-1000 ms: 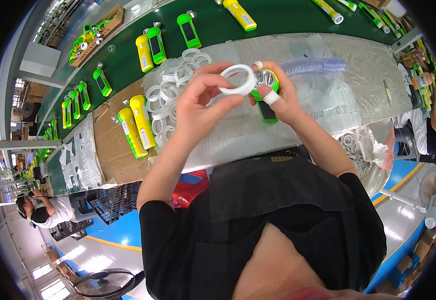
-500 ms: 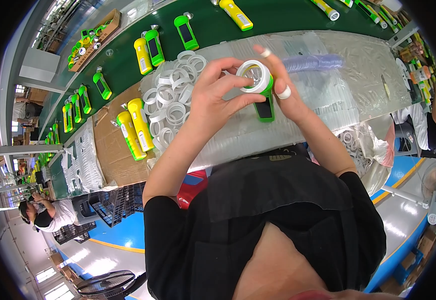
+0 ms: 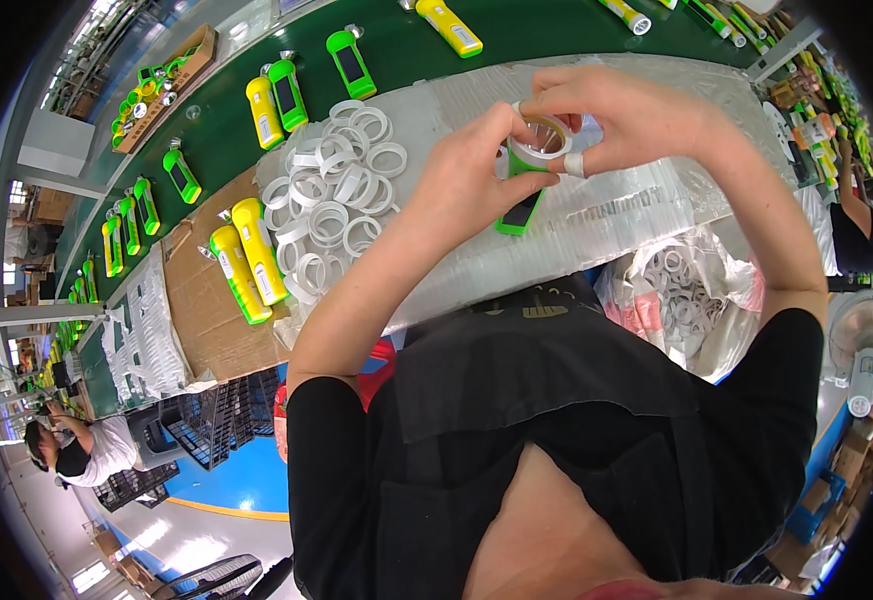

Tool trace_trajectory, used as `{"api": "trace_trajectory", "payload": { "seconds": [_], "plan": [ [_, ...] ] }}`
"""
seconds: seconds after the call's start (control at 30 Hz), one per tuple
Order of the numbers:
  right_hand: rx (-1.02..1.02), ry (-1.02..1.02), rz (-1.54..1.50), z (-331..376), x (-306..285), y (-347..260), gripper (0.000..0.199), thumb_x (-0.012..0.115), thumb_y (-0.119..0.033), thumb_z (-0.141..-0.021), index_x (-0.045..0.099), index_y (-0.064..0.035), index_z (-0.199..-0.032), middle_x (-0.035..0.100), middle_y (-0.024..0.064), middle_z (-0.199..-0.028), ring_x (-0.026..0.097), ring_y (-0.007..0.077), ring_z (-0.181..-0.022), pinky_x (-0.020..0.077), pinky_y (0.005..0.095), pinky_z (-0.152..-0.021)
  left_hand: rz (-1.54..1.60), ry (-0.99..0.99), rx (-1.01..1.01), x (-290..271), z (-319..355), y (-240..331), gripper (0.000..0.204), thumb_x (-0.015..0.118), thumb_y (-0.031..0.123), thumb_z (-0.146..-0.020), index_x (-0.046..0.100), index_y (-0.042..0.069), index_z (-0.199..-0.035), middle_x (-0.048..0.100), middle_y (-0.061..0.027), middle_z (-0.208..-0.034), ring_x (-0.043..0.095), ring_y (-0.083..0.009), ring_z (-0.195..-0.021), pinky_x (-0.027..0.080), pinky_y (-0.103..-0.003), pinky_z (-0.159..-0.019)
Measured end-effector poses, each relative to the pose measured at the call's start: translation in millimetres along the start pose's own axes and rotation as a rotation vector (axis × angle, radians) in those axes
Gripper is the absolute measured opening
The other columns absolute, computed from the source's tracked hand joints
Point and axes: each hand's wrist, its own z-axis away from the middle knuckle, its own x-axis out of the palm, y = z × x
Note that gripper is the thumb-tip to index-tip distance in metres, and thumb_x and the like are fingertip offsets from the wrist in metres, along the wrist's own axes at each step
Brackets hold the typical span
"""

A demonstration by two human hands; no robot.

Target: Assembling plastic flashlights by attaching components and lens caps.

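I had both hands raised over the plastic-covered middle of the worktop (image 3: 656,200). My left hand (image 3: 471,175) gripped the green torch (image 3: 518,205) by its head end, fingers wrapped around it. My right hand (image 3: 621,115) pinched the white ring (image 3: 541,140) between thumb and fingertips, pressing it onto the torch head. I judged the fitting step nearly finished; the next move called for even pressure around the rim so the ring seated flat. Compared with a second ago, the ring had come down from free air onto the head, and both hands had closed together. The pile of spare rings (image 3: 331,215) lay towards the worktop's left side.
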Motion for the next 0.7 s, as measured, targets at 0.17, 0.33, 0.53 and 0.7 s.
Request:
{"api": "trace_trajectory", "payload": {
  "seconds": [0.17, 0.33, 0.53, 0.7],
  "plan": [
    [0.018, -0.043, 0.025, -1.5, -1.8, 0.2, 0.026, 0.075, -0.013, -0.072, 0.063, -0.0017, -0.091, 0.056, 0.0097, -0.079, 0.056, 0.0235, -0.071, 0.0454, 0.0343, -0.063, 0.022, -0.006, 0.0, 1.6, -0.4, 1.0, 0.044, 0.086, 0.023, -0.07, 0.053, 0.007, -0.094, 0.068, -0.0066, -0.088, 0.065, -0.0227, -0.079, 0.053, -0.033, -0.069],
    [0.061, -0.009, 0.053, -0.9, 2.5, -1.5, 0.028, 0.075, -0.021, -0.074, 0.062, -0.0003, -0.087, 0.058, 0.0108, -0.074, 0.057, 0.0245, -0.067, 0.0447, 0.0352, -0.059, 0.017, 0.016, 0.052, 3.6, -1.7, -1.0, 0.043, 0.086, 0.023, -0.07, 0.054, 0.007, -0.093, 0.067, -0.0057, -0.087, 0.064, -0.0218, -0.078, 0.051, -0.033, -0.067],
    [0.231, 0.09, 0.148, 2.7, 26.6, 1.1, 0.037, 0.07, -0.035, -0.081, 0.057, -0.001, -0.083, 0.057, 0.0117, -0.065, 0.056, 0.0242, -0.061, 0.0431, 0.036, -0.054, -0.064, 0.086, 0.116, 12.5, -6.3, -3.9, 0.043, 0.086, 0.019, -0.068, 0.052, 0.006, -0.09, 0.066, -0.0067, -0.085, 0.063, -0.0236, -0.076, 0.05, -0.034, -0.064],
    [0.413, 0.176, 0.273, -7.4, 20.7, -15.0, 0.048, 0.068, -0.046, -0.081, 0.056, 0.0, -0.089, 0.058, 0.0153, -0.073, 0.058, 0.0314, -0.068, 0.0447, 0.0396, -0.059, -0.047, 0.075, 0.049, 7.8, -2.5, -3.3, 0.043, 0.086, 0.019, -0.068, 0.052, 0.007, -0.09, 0.065, -0.0067, -0.084, 0.063, -0.0234, -0.076, 0.049, -0.034, -0.064]
  ]
}}
